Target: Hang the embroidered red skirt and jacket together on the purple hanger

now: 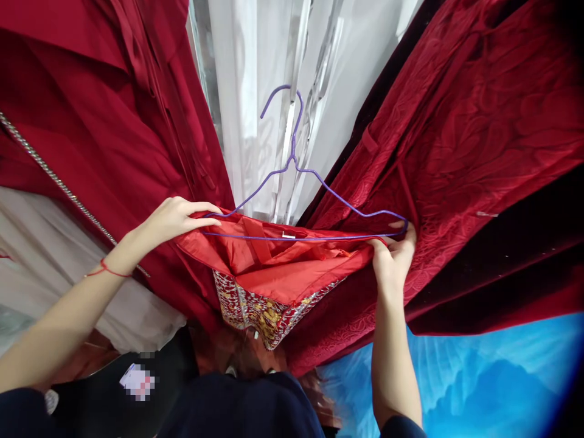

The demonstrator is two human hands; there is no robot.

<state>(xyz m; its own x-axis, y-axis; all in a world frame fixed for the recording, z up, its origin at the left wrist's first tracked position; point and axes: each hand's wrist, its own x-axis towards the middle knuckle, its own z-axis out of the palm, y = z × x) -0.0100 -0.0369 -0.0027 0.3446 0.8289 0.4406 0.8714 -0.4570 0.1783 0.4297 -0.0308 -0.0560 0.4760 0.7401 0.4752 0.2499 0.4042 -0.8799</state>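
Observation:
A thin purple wire hanger (319,180) stands upright in front of me, its hook up against white fabric. A red garment (274,267) with an embroidered gold and silver outside hangs open below the hanger's bottom wire. My left hand (176,219) pinches the garment's left edge at the hanger's left tip, a red string round the wrist. My right hand (393,252) grips the garment's right edge together with the hanger's right tip, fingers closed.
Dark red dresses hang close on the left (100,128) and right (479,158). A white garment (255,103) hangs behind the hanger. A beaded silver strap (59,182) crosses the left dress. Blue patterned floor (479,383) shows at lower right.

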